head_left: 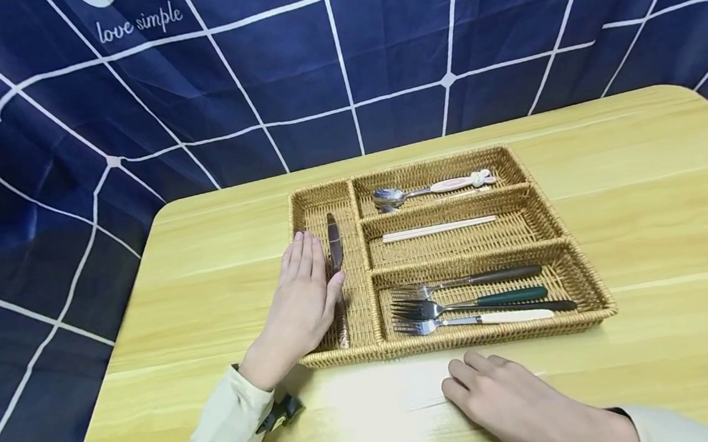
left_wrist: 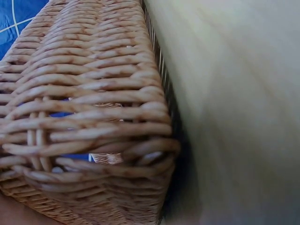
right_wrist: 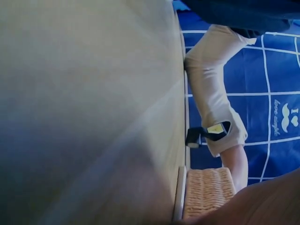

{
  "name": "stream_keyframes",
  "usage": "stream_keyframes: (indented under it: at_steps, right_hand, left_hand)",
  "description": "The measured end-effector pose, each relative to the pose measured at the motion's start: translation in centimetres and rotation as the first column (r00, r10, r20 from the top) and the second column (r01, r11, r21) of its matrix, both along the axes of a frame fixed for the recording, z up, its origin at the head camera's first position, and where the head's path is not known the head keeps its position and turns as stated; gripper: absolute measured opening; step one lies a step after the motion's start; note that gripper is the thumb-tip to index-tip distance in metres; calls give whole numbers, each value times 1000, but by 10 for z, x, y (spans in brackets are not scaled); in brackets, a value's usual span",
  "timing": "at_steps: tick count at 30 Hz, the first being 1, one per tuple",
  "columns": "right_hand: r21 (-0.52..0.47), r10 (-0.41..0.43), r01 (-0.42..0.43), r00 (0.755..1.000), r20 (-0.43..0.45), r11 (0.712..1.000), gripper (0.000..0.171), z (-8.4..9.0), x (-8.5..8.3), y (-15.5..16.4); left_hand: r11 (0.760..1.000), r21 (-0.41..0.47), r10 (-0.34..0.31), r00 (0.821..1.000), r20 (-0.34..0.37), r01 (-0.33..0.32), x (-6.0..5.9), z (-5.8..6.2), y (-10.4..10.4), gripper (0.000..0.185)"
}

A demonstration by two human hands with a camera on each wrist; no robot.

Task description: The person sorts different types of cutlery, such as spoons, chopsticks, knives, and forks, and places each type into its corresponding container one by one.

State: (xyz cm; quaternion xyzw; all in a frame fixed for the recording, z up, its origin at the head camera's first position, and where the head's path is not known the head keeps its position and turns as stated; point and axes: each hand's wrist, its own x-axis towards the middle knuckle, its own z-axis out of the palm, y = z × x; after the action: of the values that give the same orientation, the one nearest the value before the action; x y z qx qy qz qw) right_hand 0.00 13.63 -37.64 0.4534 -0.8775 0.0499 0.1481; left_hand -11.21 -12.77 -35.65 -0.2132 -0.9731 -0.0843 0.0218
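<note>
A woven wicker cutlery tray (head_left: 372, 305) lies on the table, divided into several compartments. My left hand (head_left: 300, 295) lies over its left rim with the fingers straight and together. The thumb reaches over the long left compartment, close beside a table knife (head_left: 334, 241); whether it touches the knife I cannot tell. Part of the knife is hidden by the hand. In the left wrist view the tray's woven corner (left_wrist: 93, 93) fills the left side. My right hand (head_left: 508, 395) rests in front of the tray, fingers loosely curled, holding nothing visible.
In the right compartments lie a spoon (head_left: 454, 184) with a pink-and-white handle, pale chopsticks (head_left: 439, 229) and several forks (head_left: 504, 297). The wooden table (head_left: 664, 217) meets a dark blue gridded cloth (head_left: 394, 44) behind. A black wrist device (head_left: 280, 412) sits at the left sleeve.
</note>
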Motion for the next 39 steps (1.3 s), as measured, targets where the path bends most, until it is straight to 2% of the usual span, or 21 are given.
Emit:
stream_keyframes:
  at_steps: [4, 9, 12, 17, 22, 27, 31, 33, 39]
  right_hand:
    - [28, 1, 0, 999, -41, 1000, 59, -3, 1, -1]
    - [7, -9, 10, 993, -121, 1000, 10, -5, 5, -7]
    - [-31, -31, 26, 982, -185, 999, 1, -5, 8, -11]
    - [-40, -47, 40, 975, -219, 998, 5, 3, 9, -11]
    - [-24, -70, 67, 974, -215, 997, 16, 29, -1, -2]
    - [-34, -117, 112, 964, -240, 993, 28, 60, -19, 4]
    - [-9, -121, 124, 953, -277, 992, 27, 79, -34, 4]
    - [26, -127, 138, 956, -266, 990, 26, 87, -43, 3]
    - [98, -143, 159, 977, -155, 982, 41, 99, -76, 1]
  left_hand:
    - [1000, -2, -3, 1000, -11, 3, 0, 1, 0, 63]
    - [1000, -1, -7, 1000, -21, 7, -1, 1, 1, 63]
    - [1000, -1, -3, 1000, -9, 3, -1, 1, 2, 62]
    - [1000, 0, 1, 1000, 9, -1, 0, 1, 2, 63]
    - [1000, -3, 6, 1000, 15, -6, 1, 1, 1, 63]
    - [1000, 9, 1, 1000, 12, -1, 1, 2, 0, 63]
    - [1000, 4, -5, 1000, 1, 5, 2, 1, 0, 63]
    - [1000, 3, -4, 1000, -8, 4, 2, 1, -1, 63]
    - [1000, 8, -2, 1000, -6, 2, 3, 1, -1, 63]
